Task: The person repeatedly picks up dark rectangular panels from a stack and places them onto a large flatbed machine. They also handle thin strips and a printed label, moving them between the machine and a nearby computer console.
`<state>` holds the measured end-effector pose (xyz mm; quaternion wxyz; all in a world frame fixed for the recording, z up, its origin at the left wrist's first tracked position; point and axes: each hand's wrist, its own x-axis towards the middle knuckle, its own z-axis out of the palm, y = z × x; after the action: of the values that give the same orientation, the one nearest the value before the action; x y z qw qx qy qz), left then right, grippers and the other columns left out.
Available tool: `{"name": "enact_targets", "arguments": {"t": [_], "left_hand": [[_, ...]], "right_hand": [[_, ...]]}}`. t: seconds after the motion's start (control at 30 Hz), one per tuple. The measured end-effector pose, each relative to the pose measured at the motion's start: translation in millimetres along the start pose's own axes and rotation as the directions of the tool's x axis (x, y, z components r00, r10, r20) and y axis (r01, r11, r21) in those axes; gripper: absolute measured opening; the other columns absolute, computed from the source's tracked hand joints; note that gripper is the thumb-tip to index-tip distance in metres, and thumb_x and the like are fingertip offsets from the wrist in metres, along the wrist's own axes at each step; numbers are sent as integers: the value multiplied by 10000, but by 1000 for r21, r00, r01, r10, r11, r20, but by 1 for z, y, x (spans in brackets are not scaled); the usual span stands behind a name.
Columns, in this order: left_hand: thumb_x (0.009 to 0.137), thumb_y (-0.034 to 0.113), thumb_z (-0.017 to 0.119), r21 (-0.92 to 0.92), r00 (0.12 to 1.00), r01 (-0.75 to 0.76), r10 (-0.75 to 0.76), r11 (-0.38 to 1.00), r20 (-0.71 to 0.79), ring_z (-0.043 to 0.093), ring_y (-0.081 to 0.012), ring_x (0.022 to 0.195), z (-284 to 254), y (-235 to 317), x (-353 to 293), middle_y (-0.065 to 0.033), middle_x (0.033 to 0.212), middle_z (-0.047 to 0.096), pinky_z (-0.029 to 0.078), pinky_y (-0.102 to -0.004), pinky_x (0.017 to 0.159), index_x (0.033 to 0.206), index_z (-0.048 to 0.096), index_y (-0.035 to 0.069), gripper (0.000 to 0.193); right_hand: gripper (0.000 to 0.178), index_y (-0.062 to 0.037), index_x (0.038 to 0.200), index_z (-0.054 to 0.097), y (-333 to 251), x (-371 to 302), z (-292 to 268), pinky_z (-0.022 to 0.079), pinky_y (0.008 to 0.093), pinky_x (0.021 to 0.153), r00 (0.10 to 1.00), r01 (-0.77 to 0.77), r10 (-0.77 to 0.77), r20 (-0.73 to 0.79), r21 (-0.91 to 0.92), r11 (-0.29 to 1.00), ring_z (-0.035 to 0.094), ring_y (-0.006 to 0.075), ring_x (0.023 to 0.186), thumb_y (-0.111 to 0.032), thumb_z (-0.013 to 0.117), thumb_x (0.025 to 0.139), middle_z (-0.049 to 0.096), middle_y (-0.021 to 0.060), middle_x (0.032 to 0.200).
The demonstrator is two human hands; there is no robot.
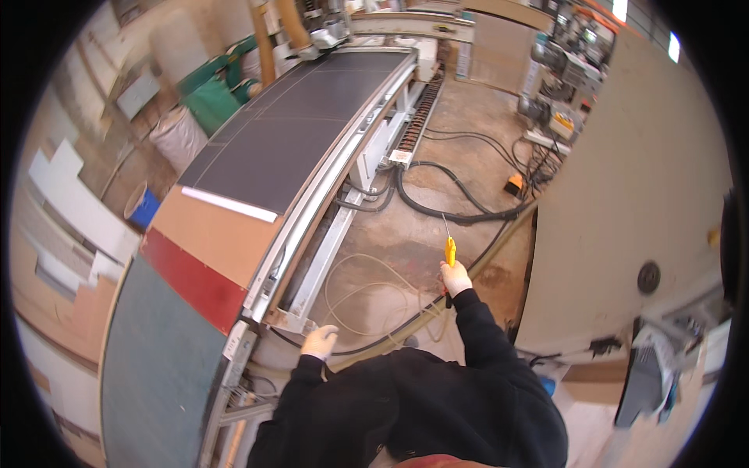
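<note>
My right hand [456, 278], in a pale glove, is closed round a yellow air blow gun [450, 251] with a thin metal nozzle pointing away from me. A pale, see-through hose [373, 331] lies in loops on the floor below it; where it joins the gun I cannot make out. My left hand [319, 342], also gloved, hangs beside the near end of the long machine bed with loosely bent fingers and nothing in it. On that bed lies a dark grey panel [281, 129], with a white strip [228, 203] along its near edge.
Black cables [460, 217] curve across the floor ahead, near an orange-and-black foot pedal [513, 184]. A large beige panel [624, 187] stands on the right. Green-blue [160, 359] and red [191, 277] surfaces cover the bed's near end. A blue bucket [143, 209] stands left.
</note>
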<state>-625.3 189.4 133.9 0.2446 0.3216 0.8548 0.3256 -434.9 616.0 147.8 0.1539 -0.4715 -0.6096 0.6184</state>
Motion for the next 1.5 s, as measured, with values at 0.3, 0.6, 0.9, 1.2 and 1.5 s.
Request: {"name": "enact_targets", "arguments": {"t": [0.3,0.6,0.9,1.2,1.5], "left_hand": [[927,219,633,-76,998,-40,44,996,53,677,-339,1168,41,-83,-99,-176,1186,736,514,-412,1024,1158,740,50,306],[970,261,672,-674,923,341,-367,655,111,695,-210,1088,73,-136,-148,-76,1118,730,584,-403,776,1320,667,94,387],[973,396,638,-928,909,264,-389,262,149,589,-355,1266,33,-93,-112,-174,1338,634,459,-592,1036,1331,566,47,504],[1016,360,649,-757,919,375,-108,535,379,692,-225,964,241,120,-145,-72,1081,707,571,-389,780,1215,598,93,338],[958,284,744,-736,970,244,-172,632,174,653,-147,892,321,248,-204,-42,981,706,529,-328,780,1131,666,90,271]], "right_hand": [[194,-66,1116,577,39,-170,21,427,332,353,950,-174,205,235,-147,974,463,135,381,-235,572,1021,552,41,708],[211,-36,1103,624,91,-291,-3,448,308,365,835,-95,336,435,-488,867,500,122,398,-109,576,912,631,41,736],[242,-32,1100,700,145,-353,-40,527,311,672,605,324,239,760,-509,797,632,134,685,-170,614,920,705,66,853],[202,-16,1089,594,211,-380,-175,467,328,389,902,-217,234,362,-87,972,530,156,414,-143,582,932,608,64,727],[481,-30,1211,668,135,-340,-203,546,502,891,704,655,-285,650,-439,616,685,411,1039,-353,664,855,696,245,1187]]}}
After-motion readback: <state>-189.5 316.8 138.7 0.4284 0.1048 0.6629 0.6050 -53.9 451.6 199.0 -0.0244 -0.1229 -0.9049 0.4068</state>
